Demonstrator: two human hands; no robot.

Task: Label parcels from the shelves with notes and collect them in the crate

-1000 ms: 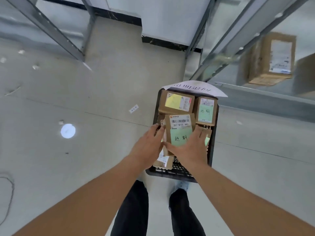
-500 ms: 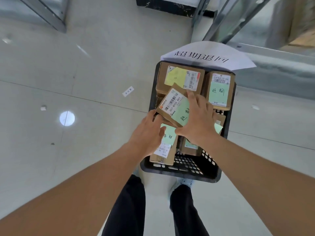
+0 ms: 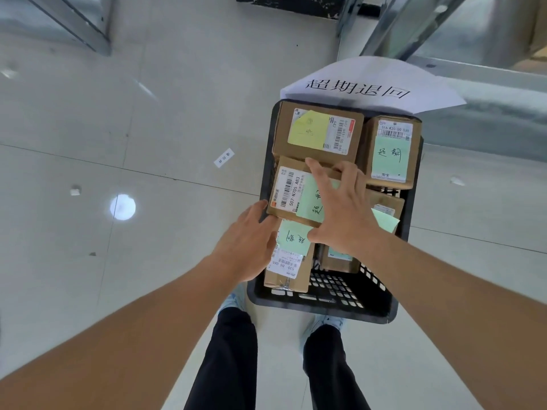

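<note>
Head view: a person leans over a black crate (image 3: 325, 303) on the floor, settling a cardboard parcel (image 3: 288, 192) with a green note (image 3: 310, 202) onto the boxes already inside. A second ago both hands held this parcel upright above the load; half a second ago it was tilted on a diagonal; now it lies nearly flat, barcode label turned sideways, against the near edge of the yellow-noted parcel (image 3: 318, 133). The right hand (image 3: 340, 211) presses on it with fingers spread straight, grip apart. The left hand (image 3: 251, 241), fingers relaxed and holding nothing, touches the parcel's near left corner beside another green-noted box (image 3: 288, 261). A fourth labelled parcel (image 3: 390, 149) sits at the crate's far right, under a white paper sign (image 3: 370, 84). The placement looks all but done, leaving the hands free, it seems, for the next shelf parcel.
</note>
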